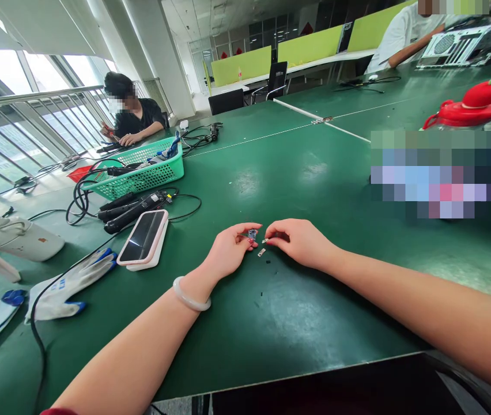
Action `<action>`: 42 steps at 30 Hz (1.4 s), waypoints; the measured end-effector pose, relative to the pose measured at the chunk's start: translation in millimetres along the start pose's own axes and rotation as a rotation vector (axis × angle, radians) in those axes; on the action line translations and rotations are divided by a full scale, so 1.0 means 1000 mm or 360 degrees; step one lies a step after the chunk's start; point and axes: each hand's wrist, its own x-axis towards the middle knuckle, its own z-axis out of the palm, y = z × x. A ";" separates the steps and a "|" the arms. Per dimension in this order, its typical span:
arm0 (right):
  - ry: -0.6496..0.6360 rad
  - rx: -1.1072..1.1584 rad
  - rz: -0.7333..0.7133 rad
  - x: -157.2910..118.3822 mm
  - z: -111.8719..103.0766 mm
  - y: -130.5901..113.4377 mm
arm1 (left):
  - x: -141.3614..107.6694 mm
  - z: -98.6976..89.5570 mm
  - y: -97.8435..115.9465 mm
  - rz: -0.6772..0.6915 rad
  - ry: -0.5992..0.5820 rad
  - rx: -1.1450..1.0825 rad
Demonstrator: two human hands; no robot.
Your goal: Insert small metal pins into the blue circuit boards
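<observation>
Nearest on the green table [310, 331], two black bits [268, 262] lie apart from each other, and past them a loose plate [261, 252] rests flat, just short of the gap between the two hands. Over that gap the work looks like close handling of small parts, one to each hand: the left hand [230, 251], a pale bangle [191, 295] at its wrist, has thumb and fingers closed on a block [252, 234], while the right hand [303, 242] has thumb and forefinger pinched together on a strip [265, 241]. Block and strip are near each other, seemingly apart. The next move, I judge, calls for a light, steady pinch and a clear view of the facing edges, since parts this slight could easily slip or drop among the bits. The block is dark blue-grey with paler marks, partly covered by the fingers; the strip is pale and narrow, much like the loose plate, which has a silvery look with a darker patch. Finer detail is too small to tell. Well off to the left is a phone [144, 236], and beyond it a green basket [142, 180] holding gear; farther back, a person in black [139, 115] sits at the table.
</observation>
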 end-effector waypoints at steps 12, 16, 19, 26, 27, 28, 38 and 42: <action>0.0180 0.0550 0.0153 -0.003 0.001 -0.001 | -0.007 0.003 0.013 0.0032 -0.0125 0.0023; 0.0155 0.0676 0.0273 -0.002 0.003 0.001 | -0.007 0.002 0.012 0.0112 -0.0092 0.0175; 0.0135 0.0746 0.0286 -0.001 0.004 0.001 | -0.008 0.002 0.011 0.0140 -0.0043 0.0186; 0.0159 0.0726 0.0216 -0.003 0.004 -0.004 | -0.012 0.004 0.016 0.0269 -0.0016 0.0505; 0.0164 0.0661 0.0195 -0.004 0.003 -0.005 | -0.012 0.005 0.017 0.0311 -0.0011 0.0588; 0.0163 0.0586 0.0168 -0.004 0.002 -0.006 | -0.013 0.005 0.018 0.0355 -0.0006 0.0670; 0.0135 0.0251 0.0002 -0.006 -0.001 -0.009 | -0.015 0.005 0.019 0.0484 -0.0011 0.0875; 0.0115 0.0229 0.0001 -0.007 -0.002 -0.010 | -0.016 0.006 0.019 0.0407 -0.0025 0.0677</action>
